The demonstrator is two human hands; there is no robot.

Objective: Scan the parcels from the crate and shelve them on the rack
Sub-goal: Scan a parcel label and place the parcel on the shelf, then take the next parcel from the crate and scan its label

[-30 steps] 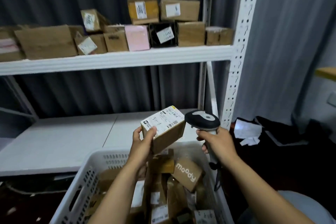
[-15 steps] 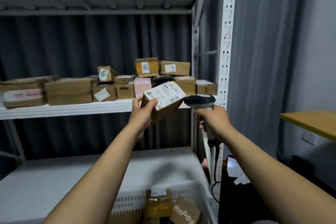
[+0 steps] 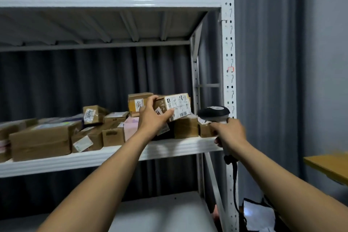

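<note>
**Inspector:** Head view, the only one. Where is the task's item?

**Assessor:** The small brown cardboard parcel with a white printed label (image 3: pixel 177 106) is held above the right end of the rack's white metal middle shelf (image 3: pixel 113 154). It is over the brown boxes (image 3: pixel 185 128) stacked on that shelf. I cannot tell whether it touches them.

**Inspector:** State of each grip?

**Assessor:** The left hand (image 3: pixel 150 118) has its grip clamped on the parcel, fingers over the top edge. The right hand (image 3: pixel 230 133) has its grip clamped round the handle of the black-and-grey handheld barcode scanner (image 3: pixel 213 112). The scanner is just beside the shelf's right end, by the perforated white upright (image 3: pixel 228 62).

**Inspector:** Step in hand?

**Assessor:** Judged to be shelving, since the parcel is up at shelf level among the stored ones. The crate is out of view.

**Inspector:** Next move?

**Assessor:** Seat the parcel flat on a stable box or on bare shelf, and check that it sits steady before letting go.
</note>
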